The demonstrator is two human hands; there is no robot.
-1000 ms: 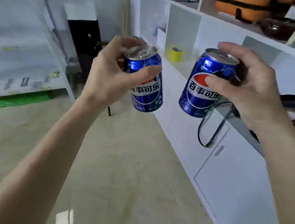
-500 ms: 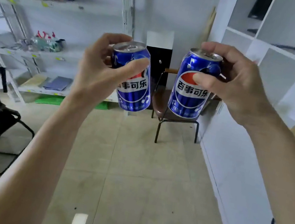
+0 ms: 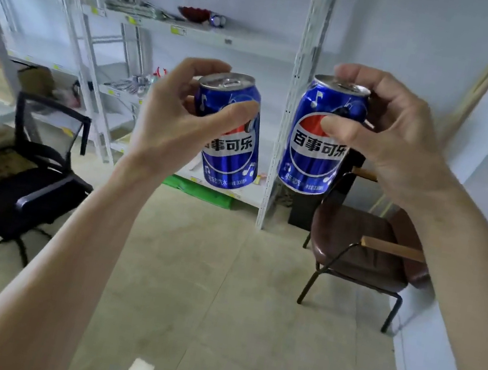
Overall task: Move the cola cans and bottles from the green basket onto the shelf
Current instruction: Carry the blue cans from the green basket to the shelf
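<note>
White shelving [image 3: 196, 34] behind; each hand [image 3: 169, 120] [image 3: 401, 146] grips one near-upright can [image 3: 229, 147] [image 3: 316, 151], tops up.

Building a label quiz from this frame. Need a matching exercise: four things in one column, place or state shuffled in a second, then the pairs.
Things
1. left can
2. right can
3. black chair
4. brown chair

Place or state
A. on the floor, right of the metal shelf
B. held in the right hand
C. on the floor at far left
D. held in the left hand, tilted

Pairs: 1-D, 2-B, 3-C, 4-A
</note>
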